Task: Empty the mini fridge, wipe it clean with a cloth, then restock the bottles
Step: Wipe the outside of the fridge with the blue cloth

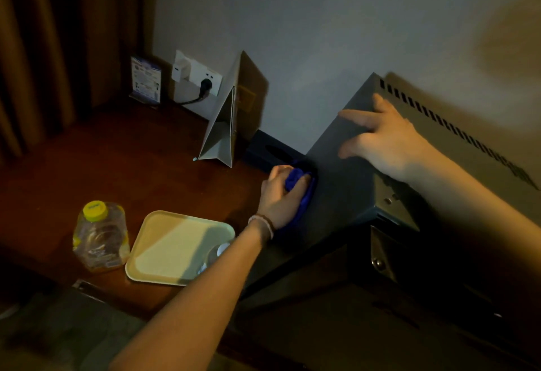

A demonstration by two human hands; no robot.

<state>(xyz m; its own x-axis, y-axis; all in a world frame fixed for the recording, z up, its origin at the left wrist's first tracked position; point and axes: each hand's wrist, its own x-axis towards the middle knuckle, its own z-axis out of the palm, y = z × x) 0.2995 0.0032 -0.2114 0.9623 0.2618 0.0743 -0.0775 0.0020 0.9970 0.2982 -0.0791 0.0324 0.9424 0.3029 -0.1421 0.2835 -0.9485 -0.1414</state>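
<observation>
The dark grey mini fridge stands on the wooden desk at the right, seen from above. My left hand is shut on a blue cloth and presses it against the fridge's left side wall. My right hand lies flat on the fridge's top with its fingers spread. A clear bottle with a yellow cap stands on the desk at the left. Another bottle with a white cap lies on the pale tray, partly hidden by my left forearm.
A folded white card stands against the wall beside a dark tissue box. A wall socket with a charger and plug and a small leaflet stand are at the back. Brown curtains hang at the left.
</observation>
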